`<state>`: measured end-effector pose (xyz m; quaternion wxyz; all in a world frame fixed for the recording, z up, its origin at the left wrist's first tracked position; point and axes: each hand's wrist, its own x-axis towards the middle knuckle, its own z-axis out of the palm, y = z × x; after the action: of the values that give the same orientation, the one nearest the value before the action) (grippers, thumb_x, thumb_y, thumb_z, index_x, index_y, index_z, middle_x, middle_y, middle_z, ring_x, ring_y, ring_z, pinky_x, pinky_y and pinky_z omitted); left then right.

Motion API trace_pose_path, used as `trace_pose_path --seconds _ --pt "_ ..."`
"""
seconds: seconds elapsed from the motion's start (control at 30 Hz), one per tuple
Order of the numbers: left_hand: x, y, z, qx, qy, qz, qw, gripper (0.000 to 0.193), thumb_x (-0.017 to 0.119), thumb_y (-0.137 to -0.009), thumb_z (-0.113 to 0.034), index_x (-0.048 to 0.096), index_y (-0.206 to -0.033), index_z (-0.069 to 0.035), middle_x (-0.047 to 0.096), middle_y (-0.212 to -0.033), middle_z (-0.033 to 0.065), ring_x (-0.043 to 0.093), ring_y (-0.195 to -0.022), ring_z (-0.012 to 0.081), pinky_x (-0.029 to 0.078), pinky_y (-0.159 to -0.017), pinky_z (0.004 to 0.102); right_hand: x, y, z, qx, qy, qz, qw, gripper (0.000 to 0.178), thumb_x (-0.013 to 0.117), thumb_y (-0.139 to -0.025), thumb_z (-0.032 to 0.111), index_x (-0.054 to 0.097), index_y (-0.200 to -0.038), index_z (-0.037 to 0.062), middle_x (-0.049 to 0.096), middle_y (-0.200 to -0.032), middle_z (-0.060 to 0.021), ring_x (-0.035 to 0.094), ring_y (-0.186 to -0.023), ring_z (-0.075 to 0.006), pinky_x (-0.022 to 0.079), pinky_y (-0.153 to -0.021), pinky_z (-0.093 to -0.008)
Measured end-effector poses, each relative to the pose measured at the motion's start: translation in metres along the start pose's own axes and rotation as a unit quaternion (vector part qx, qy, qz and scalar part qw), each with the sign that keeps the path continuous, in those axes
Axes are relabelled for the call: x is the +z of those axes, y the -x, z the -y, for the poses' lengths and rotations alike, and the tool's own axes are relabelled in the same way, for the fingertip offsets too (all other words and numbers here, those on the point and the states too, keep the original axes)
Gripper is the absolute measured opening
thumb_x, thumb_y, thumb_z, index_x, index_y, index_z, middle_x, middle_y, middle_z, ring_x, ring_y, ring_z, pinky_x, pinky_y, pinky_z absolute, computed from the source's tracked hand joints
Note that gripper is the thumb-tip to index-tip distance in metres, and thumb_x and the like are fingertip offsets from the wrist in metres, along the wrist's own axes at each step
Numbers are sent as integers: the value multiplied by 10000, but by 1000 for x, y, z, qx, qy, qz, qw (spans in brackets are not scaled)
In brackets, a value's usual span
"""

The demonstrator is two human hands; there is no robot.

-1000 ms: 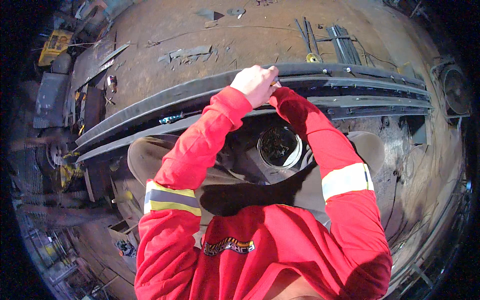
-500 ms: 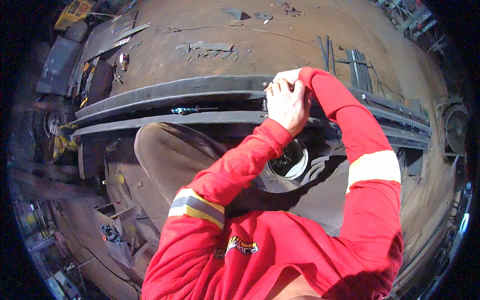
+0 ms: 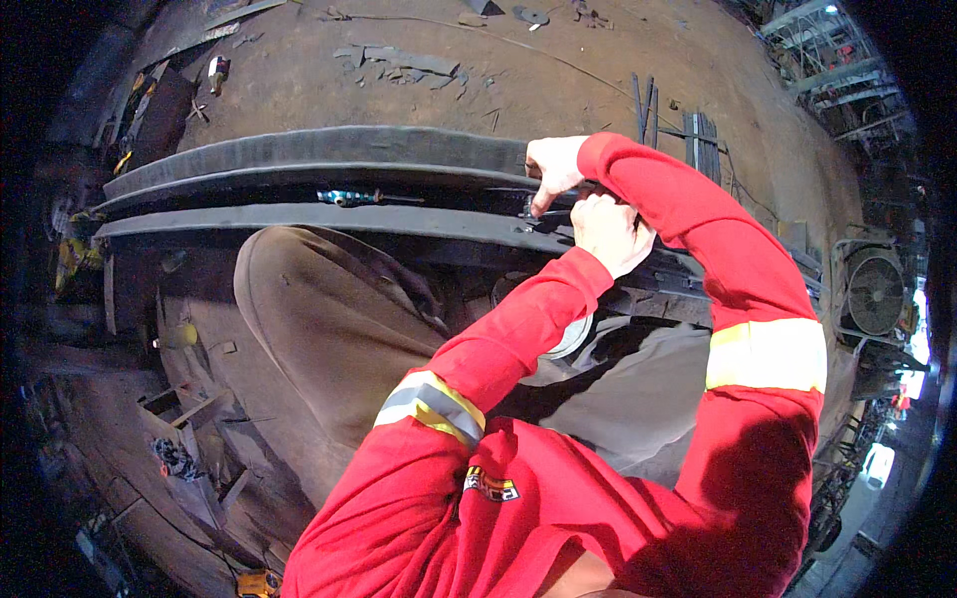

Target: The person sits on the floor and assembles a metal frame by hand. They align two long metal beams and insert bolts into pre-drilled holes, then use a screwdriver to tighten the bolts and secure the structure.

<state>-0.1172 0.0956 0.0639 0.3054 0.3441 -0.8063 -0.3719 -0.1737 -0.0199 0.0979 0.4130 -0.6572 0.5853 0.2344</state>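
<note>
Long dark steel beams [image 3: 329, 149] lie crosswise in front of me, with a channel between their edges. My right hand [image 3: 555, 169] reaches over the far beam, fingers curled at its edge and thumb hanging down inside, beside a bolt [image 3: 528, 207]. Just right of it and nearer to me, my left hand [image 3: 610, 237] is closed, its fingers bent over the channel. Whatever it holds is hidden. In the channel to the left rests a screwdriver [image 3: 349, 197] with a blue-green handle.
Between my legs stands a round pale-rimmed container [image 3: 570, 339], partly covered by my left sleeve. Thin metal bars [image 3: 701, 145] lie beyond the beams at right. A fan [image 3: 875, 295] stands far right. Scrap pieces [image 3: 404, 62] lie on the floor ahead.
My left hand has shifted right and toward me, off the bolt area. My right hand, mostly hidden behind it before, now shows at the far beam. The whole view has shifted.
</note>
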Motion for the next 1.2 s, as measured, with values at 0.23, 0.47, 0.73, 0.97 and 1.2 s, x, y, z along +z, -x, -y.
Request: trace_pose_path --seconds 0.23,0.47,0.73,0.97,1.2 --pt "37 1 32 89 -45 275 956 533 426 -882 -504 448 -1280 -150 456 -1340 98 418 -1259 299 312 -1051 468 24 3 14 -5 133 -106 985 688 860 -560 425 640 -1003 -54 656 -1059 -243 651 -985 -345 508 -852 -423" --pt "46 -4 16 126 -148 384 903 495 437 -882 -476 471 -1254 -150 476 -1306 96 434 -1235 294 323 -1030 462 72 1 -6 -45 158 -332 929 624 814 -552 461 656 -974 30 607 -1021 -129 564 -1022 -287 443 -885 -410" --pt "40 0 7 146 -204 432 866 453 449 -882 -444 497 -1224 -149 499 -1268 95 452 -1206 288 336 -1005 455 76 0 -12 -105 45 -377 919 506 770 -521 335 630 -852 -21 611 -942 -209 579 -947 -359 471 -859 -423" --pt "16 -3 22 158 -213 472 840 417 460 -882 -416 520 -1197 -148 520 -1235 94 468 -1182 283 348 -984 449 73 3 -12 -86 69 -367 924 500 778 -511 341 637 -828 -19 625 -907 -206 594 -930 -369 480 -851 -423" --pt "2 -6 38 155 -217 488 831 382 470 -882 -387 543 -1171 -148 540 -1202 93 484 -1157 278 359 -963 443 70 13 0 -51 50 -339 938 508 784 -500 351 661 -841 -5 644 -926 -204 605 -962 -360 488 -864 -417"
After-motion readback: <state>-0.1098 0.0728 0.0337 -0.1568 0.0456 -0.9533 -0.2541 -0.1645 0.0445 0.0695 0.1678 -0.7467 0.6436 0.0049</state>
